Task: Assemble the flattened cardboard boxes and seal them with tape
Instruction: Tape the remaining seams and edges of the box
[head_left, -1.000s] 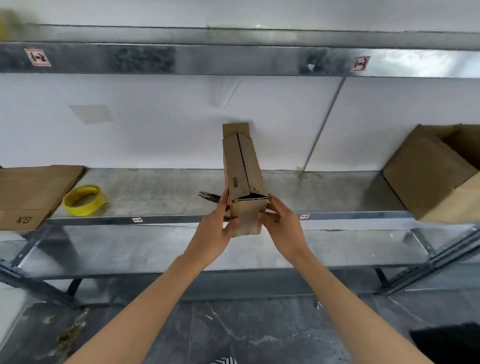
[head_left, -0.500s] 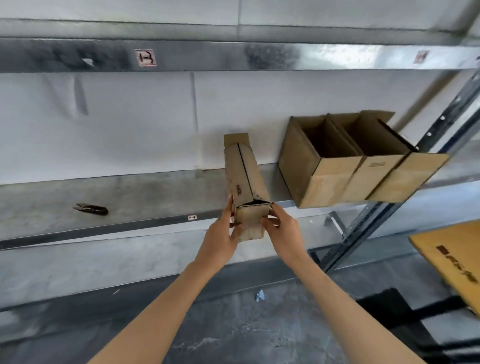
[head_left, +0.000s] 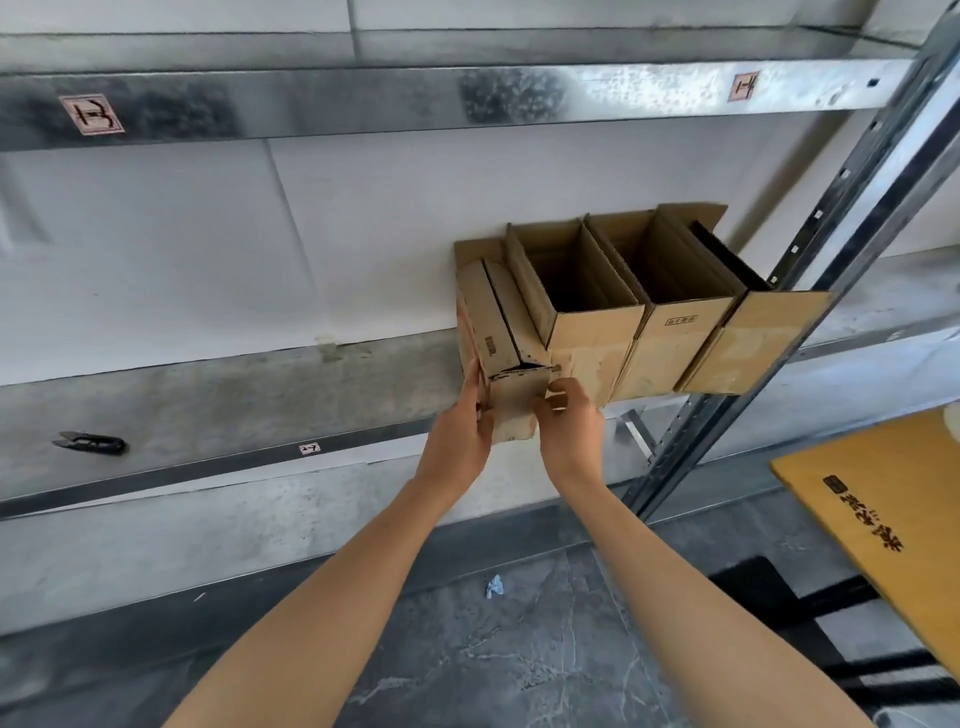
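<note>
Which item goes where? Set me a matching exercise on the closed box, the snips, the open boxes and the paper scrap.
1 closed box; 2 black snips; 3 open boxes; 4 paper scrap.
A on the floor; B alone, left on the shelf; C between left hand and right hand; D in a row, right on the shelf.
Pairs: 1-C, 2-B, 3-D, 4-A.

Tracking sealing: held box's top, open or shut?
Shut: on the held box two long flaps lie folded together along a seam; one far end flap sticks up. Tape: cannot tell.
</note>
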